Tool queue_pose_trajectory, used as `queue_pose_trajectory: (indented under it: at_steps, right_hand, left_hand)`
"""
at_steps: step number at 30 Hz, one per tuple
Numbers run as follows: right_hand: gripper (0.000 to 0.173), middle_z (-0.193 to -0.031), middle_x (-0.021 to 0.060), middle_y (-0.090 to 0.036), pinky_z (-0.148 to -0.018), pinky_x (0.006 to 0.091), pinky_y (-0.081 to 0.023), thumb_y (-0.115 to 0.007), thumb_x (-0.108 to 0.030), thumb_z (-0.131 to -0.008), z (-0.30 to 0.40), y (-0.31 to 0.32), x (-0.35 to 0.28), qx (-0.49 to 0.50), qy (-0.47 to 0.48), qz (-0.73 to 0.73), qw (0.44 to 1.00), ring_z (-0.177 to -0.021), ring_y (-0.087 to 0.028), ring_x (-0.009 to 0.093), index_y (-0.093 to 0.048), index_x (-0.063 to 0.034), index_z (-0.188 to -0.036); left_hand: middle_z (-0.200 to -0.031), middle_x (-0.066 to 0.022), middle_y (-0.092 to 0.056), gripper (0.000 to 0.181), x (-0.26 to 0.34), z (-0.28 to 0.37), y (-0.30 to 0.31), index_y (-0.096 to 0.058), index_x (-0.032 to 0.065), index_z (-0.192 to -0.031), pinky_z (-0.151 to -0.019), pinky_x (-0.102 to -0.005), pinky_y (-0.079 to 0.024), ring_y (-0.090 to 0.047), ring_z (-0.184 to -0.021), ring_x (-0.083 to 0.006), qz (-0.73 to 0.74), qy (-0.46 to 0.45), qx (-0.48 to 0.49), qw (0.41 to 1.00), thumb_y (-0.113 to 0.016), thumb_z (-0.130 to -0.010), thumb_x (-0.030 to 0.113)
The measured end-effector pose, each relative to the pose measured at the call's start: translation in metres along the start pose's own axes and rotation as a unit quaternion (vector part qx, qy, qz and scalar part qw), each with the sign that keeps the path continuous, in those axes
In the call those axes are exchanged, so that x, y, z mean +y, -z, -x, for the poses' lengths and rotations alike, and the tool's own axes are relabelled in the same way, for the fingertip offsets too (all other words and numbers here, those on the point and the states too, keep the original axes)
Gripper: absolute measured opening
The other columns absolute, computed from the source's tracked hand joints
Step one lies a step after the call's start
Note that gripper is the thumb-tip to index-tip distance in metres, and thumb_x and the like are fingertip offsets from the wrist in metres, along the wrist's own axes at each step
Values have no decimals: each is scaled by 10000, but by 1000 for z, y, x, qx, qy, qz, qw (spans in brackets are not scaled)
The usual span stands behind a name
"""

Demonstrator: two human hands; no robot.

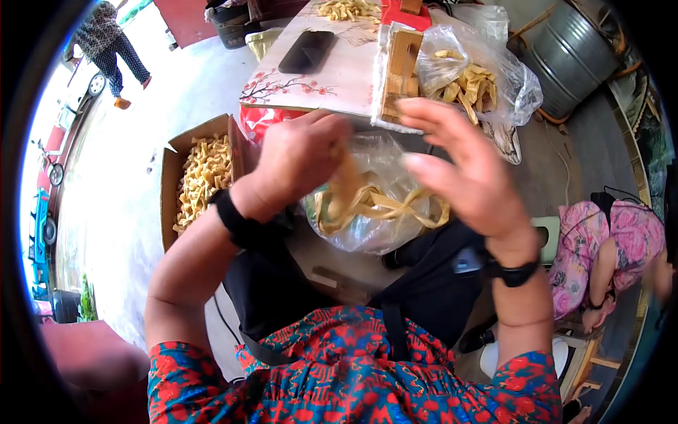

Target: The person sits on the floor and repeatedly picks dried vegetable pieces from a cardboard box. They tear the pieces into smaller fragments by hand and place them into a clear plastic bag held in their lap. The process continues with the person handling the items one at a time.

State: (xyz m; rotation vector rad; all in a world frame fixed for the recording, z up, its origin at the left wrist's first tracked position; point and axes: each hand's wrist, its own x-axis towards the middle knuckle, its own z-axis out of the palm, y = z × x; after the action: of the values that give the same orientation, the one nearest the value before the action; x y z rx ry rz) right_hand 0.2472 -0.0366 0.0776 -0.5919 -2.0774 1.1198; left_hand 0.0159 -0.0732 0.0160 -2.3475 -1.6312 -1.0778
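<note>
My left hand [302, 164] is closed on a blurred tan strip [347, 177] that hangs below its fingers. My right hand [461, 169] is raised with fingers spread and nothing seen in it. Under both hands, long pale-yellow strips [392, 204] lie on a clear plastic bag [365, 238] between my knees. Beyond the right hand a notched wooden block [397, 79] stands on a white cloth at the table's edge. Left of my left hand, a cardboard box [235, 153] holds many small folded yellow pieces [204, 169].
On the flower-printed table [296, 95] are a dark phone [306, 52] and a pile of yellow pieces [347, 9]. An open plastic bag of wider strips [471, 87] lies at right, near a metal drum [572, 58]. One person [609, 249] sits at right; another [114, 47] stands far left.
</note>
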Motion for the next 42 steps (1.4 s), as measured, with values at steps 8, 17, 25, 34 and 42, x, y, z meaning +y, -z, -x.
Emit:
queue_pose_trajectory:
  at_steps: [8,17,25,34,42]
  right_hand:
    - [282,-851,-10,-614,-698,211,-463,-656,-218,-900,-37,4,42,-50,-60,-166,983,-780,-561,67,-599,27,-1027]
    - [286,-829,17,-622,-648,213,-468,-645,-268,-910,-46,15,83,79,-121,-259,955,-721,-551,49,-586,3,-982]
    - [171,-708,77,-655,-546,273,-486,-739,-139,-804,-42,26,103,96,-28,97,990,-608,-640,150,-649,-59,-926]
    - [235,-569,11,-499,-425,305,-333,-767,-224,-768,-53,13,111,51,222,157,961,-435,-431,187,-582,-79,-760]
    - [335,-588,77,-544,-463,285,-408,-676,-289,-850,-45,2,110,13,-125,-67,990,-486,-534,202,-611,26,-755]
  left_hand:
    - [-805,-112,-605,244,22,-61,-6,-608,64,-951,-623,-363,-499,-617,-738,-326,21,-55,2,998,-682,-720,41]
    - [-695,-66,-539,315,9,-75,-47,-594,82,-972,-465,-347,-453,-574,-547,-255,65,-93,-10,993,-771,-725,168]
    - [-779,-59,-607,485,-14,-80,-54,-578,36,-1045,-542,-287,-492,-620,-607,-172,270,28,-148,951,-792,-708,312]
    - [-734,-24,-628,239,-4,-60,-67,-669,14,-927,-617,-259,-469,-551,-679,-77,549,327,-345,688,-550,-944,221]
    - [-766,-44,-623,376,-4,-65,-39,-684,98,-1077,-525,-318,-479,-606,-586,-201,334,-119,-144,924,-759,-741,248]
